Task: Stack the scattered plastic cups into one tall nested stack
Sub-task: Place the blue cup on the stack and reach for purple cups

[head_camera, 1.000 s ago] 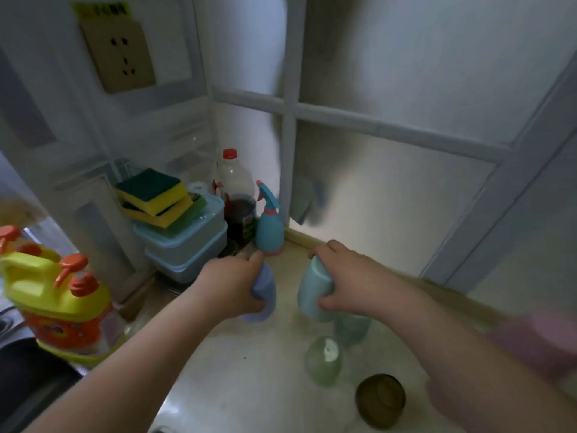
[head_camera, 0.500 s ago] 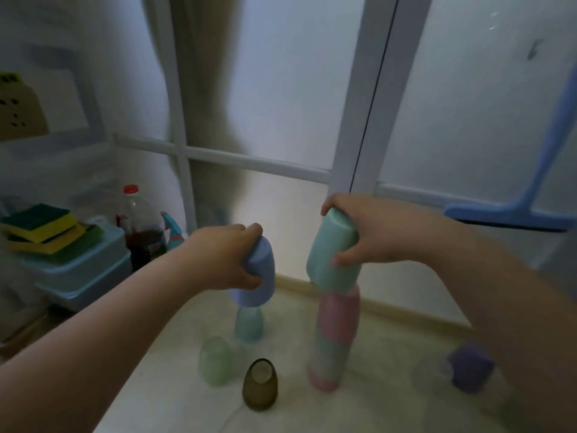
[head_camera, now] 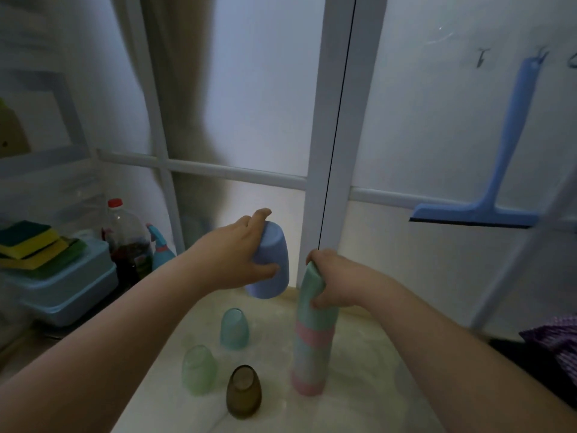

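A tall nested stack [head_camera: 312, 348] of upside-down pink and pale green cups stands on the pale counter [head_camera: 274, 410]. My right hand [head_camera: 335, 282] grips the mint green cup [head_camera: 309, 285] on top of that stack. My left hand [head_camera: 242, 254] holds a blue cup [head_camera: 271, 267], mouth down, in the air just left of the stack's top. Three loose cups stand upside down on the counter: a teal one [head_camera: 234, 328], a light green one [head_camera: 199, 374] and a dark brown one [head_camera: 244, 391].
Frosted glass doors with white frames close off the back. A blue squeegee [head_camera: 487, 195] hangs at right. At left stand a blue lidded box [head_camera: 67, 289] topped with sponges [head_camera: 29, 243], a red-capped bottle [head_camera: 128, 242] and a teal spray bottle [head_camera: 160, 250]. Purple cloth [head_camera: 559, 345] lies at right.
My right hand carried the mint cup to the stack and pushed it down onto the top. My left hand lifted the blue cup and brought it nearer the stack. The camera swung right.
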Available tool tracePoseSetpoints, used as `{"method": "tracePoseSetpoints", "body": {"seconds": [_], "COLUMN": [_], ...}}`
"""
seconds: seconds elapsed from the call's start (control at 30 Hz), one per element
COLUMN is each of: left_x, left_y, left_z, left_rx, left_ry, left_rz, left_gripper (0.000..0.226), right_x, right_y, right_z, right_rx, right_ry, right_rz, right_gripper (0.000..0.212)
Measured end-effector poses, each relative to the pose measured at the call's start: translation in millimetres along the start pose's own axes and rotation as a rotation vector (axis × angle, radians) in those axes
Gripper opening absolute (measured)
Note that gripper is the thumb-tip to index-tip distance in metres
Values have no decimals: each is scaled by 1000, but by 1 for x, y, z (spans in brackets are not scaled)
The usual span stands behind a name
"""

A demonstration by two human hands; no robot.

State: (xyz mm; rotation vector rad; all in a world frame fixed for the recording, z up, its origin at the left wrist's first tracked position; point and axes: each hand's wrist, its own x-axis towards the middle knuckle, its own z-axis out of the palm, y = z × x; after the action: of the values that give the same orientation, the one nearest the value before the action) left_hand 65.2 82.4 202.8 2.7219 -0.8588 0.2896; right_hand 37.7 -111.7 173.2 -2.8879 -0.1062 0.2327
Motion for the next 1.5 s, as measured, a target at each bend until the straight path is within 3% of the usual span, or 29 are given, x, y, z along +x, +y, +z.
{"method": "tracePoseSetpoints", "body": {"seconds": [0.13, 0.33, 0.67, 0.83, 0.97, 1.1, 1.33, 1.5], "left_x": [6, 26, 53, 55, 59, 61, 48, 48], "left_y": [2, 16, 53, 50, 50, 77, 144, 181], "left_z": [-15, -28, 0, 39, 43, 29, 80, 141], "left_rx": [-127, -174, -144, -45, 90, 58, -21, -22], "left_ry": [2, 18, -40, -171, 63, 224, 58, -115], "left_rz": [22, 154, 372, 360, 485, 654, 887, 860], "left_gripper": [67, 61, 63, 63, 62, 57, 48, 37], "right_x": [2, -5, -45, -58, -67, -81, -136, -170], "right_y": [4, 11, 39, 51, 62, 78, 114, 154], "right_z": [4, 1, -15, -5, -2, -2, 17, 44], "right_rx": [23, 89, 34, 34, 40, 64, 103, 137], "right_ry": [20, 57, 149, 145, 178, 204, 240, 173], "right_rz": [29, 77, 264, 318, 353, 445, 638, 733], "right_gripper": [75, 103, 63, 50, 46, 46, 43, 49]}}
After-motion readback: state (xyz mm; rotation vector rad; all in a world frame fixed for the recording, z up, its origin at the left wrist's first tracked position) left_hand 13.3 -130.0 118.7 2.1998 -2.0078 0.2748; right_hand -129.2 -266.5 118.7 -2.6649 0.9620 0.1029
